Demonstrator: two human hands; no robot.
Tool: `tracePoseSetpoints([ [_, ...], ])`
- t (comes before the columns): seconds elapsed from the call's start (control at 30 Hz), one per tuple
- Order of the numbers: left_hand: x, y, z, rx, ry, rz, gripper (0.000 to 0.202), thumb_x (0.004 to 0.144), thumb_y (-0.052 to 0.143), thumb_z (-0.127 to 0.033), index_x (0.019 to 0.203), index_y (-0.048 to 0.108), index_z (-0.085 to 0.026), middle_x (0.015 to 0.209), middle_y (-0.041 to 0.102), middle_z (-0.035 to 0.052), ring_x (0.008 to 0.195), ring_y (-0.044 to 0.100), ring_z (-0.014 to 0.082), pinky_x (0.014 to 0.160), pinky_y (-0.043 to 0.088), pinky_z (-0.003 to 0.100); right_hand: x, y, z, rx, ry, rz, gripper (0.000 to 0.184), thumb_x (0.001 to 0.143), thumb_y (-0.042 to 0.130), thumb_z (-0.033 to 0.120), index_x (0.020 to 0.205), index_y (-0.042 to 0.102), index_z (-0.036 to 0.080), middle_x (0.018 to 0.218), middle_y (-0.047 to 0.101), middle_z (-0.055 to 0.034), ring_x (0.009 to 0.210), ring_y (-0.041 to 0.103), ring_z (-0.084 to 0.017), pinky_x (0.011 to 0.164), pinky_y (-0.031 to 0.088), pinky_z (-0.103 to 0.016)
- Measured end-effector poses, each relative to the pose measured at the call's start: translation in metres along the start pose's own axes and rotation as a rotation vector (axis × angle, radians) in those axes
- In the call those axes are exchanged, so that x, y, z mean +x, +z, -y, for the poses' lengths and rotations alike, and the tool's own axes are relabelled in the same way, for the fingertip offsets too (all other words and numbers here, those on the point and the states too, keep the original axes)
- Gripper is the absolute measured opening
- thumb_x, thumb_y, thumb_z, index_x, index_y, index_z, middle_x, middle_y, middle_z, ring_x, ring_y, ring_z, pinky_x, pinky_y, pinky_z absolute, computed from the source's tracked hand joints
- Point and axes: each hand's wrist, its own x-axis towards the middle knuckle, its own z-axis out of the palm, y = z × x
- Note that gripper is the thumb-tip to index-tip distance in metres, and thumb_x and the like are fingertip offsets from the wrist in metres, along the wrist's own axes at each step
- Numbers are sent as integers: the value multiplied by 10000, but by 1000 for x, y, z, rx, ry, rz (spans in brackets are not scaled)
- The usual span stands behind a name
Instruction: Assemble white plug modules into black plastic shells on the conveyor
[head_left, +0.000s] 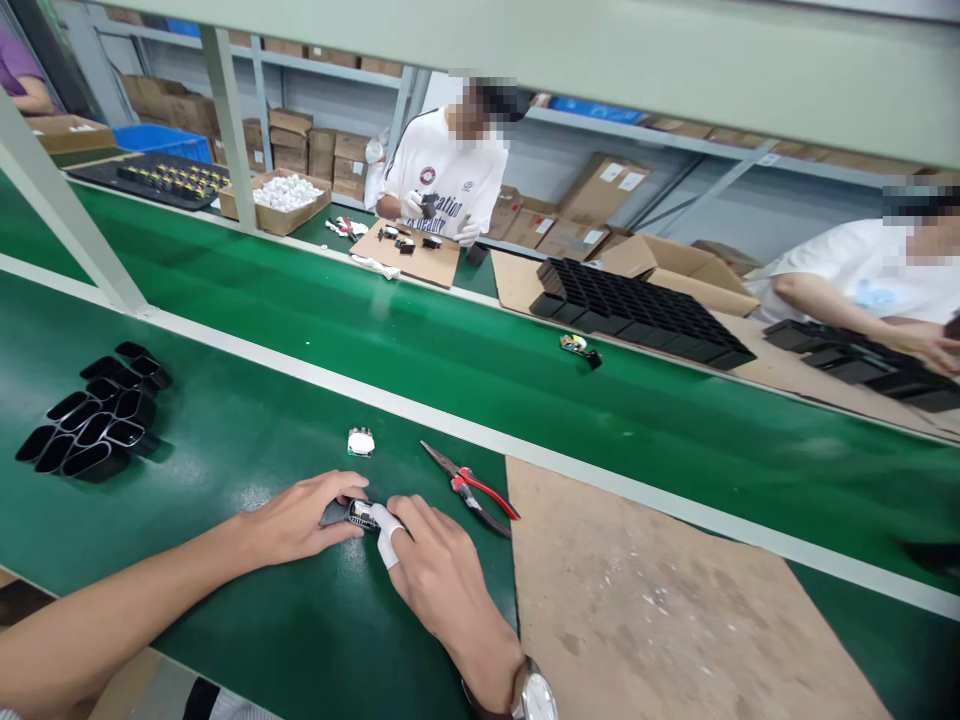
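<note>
You are pinching the small dark part [358, 515] between both hands, low on the green mat [262, 620]. Your left hand [300, 520] is closing over one end, and your right hand [439, 575] is pressing its taped fingertip to the other. It seems mid-assembly; the white board [361, 442], pliers [472, 490] and empty black housings [94, 412] are lying untouched.

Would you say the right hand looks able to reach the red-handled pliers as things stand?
Probably yes: the pliers lie just beside the right hand, nothing between, though it holds a small part.

Pliers [461, 483], black shells [97, 418] (clustered)
</note>
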Motion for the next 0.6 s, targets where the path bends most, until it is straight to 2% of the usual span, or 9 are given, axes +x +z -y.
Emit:
tracePoseSetpoints([
  [0.13, 1, -1, -1, -3, -6, 10, 555, 978, 733, -305, 1474, 484, -302, 1300, 744, 68, 1195, 731, 252, 1024, 603, 409, -3, 1, -1, 69, 40, -53, 268, 901, 486, -10, 887, 651, 200, 989, 633, -92, 811, 566, -211, 621, 474, -354],
  [0.33, 2, -1, -2, 29, 11, 1, 531, 976, 735, -312, 1450, 494, -293, 1297, 738, 70, 1185, 736, 253, 1006, 614, 394, 1, 0, 1, 29, 10, -8, 279, 884, 471, -6, 804, 618, 218, 1009, 660, -104, 828, 607, -226, 588, 477, -352],
  [0.47, 3, -4, -5, 78, -11, 13, 515, 984, 729, -323, 1444, 500, -296, 1334, 719, 73, 1208, 725, 258, 1014, 611, 394, -7, 7, -15, 52, 125, -131, 263, 969, 485, 45, 1090, 680, 173, 1048, 672, -96, 858, 633, -206, 691, 534, -338],
  [0.53, 4, -7, -8, 106, 45, 8, 480, 984, 732, -337, 1418, 533, -287, 1325, 714, 81, 1192, 725, 257, 1009, 611, 388, -13, 14, -27, 7, 202, -151, 287, 983, 479, 59, 1169, 673, 160, 1044, 674, -92, 870, 640, -208, 705, 536, -337],
  [0.6, 5, -10, -10, 125, 176, -16, 412, 995, 720, -334, 1379, 583, -276, 1323, 702, 95, 1193, 713, 254, 1015, 604, 380, -18, 22, -36, -50, 238, -110, 299, 963, 466, 47, 1128, 688, 161, 1004, 674, -88, 857, 633, -223, 712, 534, -354],
])
